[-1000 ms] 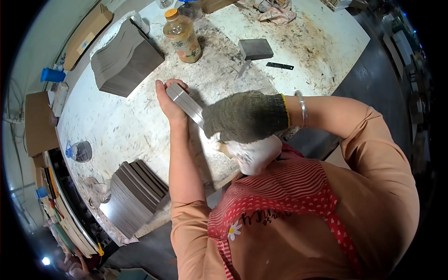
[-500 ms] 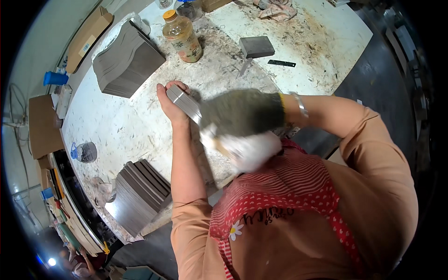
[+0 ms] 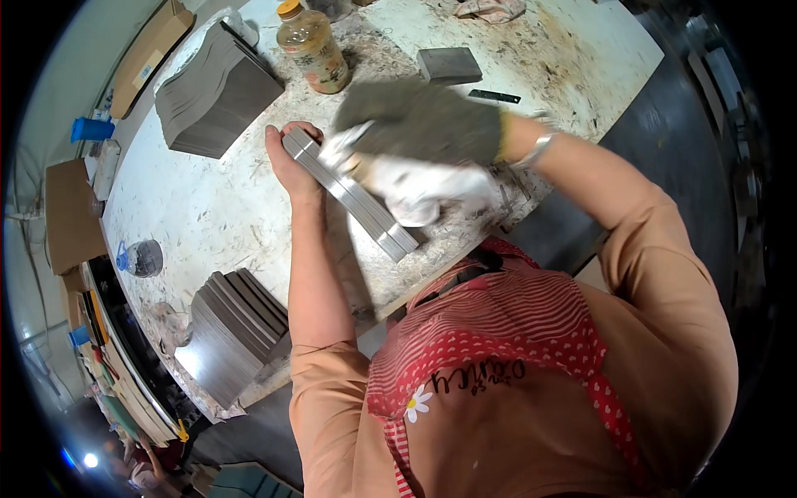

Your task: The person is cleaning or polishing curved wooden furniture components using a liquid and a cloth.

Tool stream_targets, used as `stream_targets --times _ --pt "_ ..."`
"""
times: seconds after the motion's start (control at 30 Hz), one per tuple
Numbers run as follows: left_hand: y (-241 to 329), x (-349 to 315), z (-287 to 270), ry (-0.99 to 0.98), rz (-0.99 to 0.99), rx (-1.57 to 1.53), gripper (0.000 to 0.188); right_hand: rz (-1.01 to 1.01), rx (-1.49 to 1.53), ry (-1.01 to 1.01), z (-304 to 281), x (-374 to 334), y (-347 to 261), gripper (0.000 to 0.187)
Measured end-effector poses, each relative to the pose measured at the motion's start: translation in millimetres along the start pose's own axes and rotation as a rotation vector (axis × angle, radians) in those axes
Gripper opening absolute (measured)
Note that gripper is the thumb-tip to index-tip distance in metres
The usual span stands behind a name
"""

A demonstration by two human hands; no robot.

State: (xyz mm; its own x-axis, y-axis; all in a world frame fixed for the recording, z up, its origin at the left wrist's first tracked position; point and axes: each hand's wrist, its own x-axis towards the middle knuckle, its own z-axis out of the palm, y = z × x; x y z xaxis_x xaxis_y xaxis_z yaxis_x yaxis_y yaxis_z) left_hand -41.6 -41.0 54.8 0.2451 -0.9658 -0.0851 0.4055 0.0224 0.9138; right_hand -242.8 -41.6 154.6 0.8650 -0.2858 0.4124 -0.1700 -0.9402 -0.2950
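Left hand [image 3: 290,170] at 10–11 o'clock, fingers pinching upper end of gray sheet stack [image 3: 365,214], which is over the surface [image 3: 224,224], just off centre toward 10. Right hand [image 3: 419,124], dark knit glove, at 12 with white cloth [image 3: 432,189]; blurred, can't tell its fingers. Black script lettering [image 3: 477,378] on apron [image 3: 515,307], 5 o'clock. Patterned orange-capped bottle [image 3: 309,40], 11.

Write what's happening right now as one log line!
left hand: grips grey bundle at its far end | right hand: gloved, blurred, holds white cloth | on table: orange-lidded jar, grey block
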Motion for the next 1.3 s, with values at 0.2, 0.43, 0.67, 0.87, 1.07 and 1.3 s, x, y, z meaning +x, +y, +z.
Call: stream_targets --times 0.2,0.43,0.67,0.87,1.07,1.3 --pt "-3 -5 -3 -0.044 -0.019 -0.029 0.053 0.134 0.104 -0.225 45 -15 -44 0.028" --pt "-8 -10 -3 -0.078 -0.030 -0.086 0.055 0.083 0.373 -0.130 27 -49 -80 0.029" --pt "-10 -5 2 -0.047 -0.010 -0.072 0.056 -0.056 -0.256 -0.063 33 -26 -80 0.033" --pt "-8 -7 7 -0.081 -0.011 -0.076 0.056 0.036 -0.103 -0.050 27 -38 -97 0.026" --pt "-13 -5 -3 -0.087 0.010 -0.011 0.054 0.230 -0.076 -0.220 9 -41 -118 0.024" --pt "-1 -17 -23 0.074 0.047 -0.060 0.051 0.302 0.135 -0.108 7 -66 -84 0.025"
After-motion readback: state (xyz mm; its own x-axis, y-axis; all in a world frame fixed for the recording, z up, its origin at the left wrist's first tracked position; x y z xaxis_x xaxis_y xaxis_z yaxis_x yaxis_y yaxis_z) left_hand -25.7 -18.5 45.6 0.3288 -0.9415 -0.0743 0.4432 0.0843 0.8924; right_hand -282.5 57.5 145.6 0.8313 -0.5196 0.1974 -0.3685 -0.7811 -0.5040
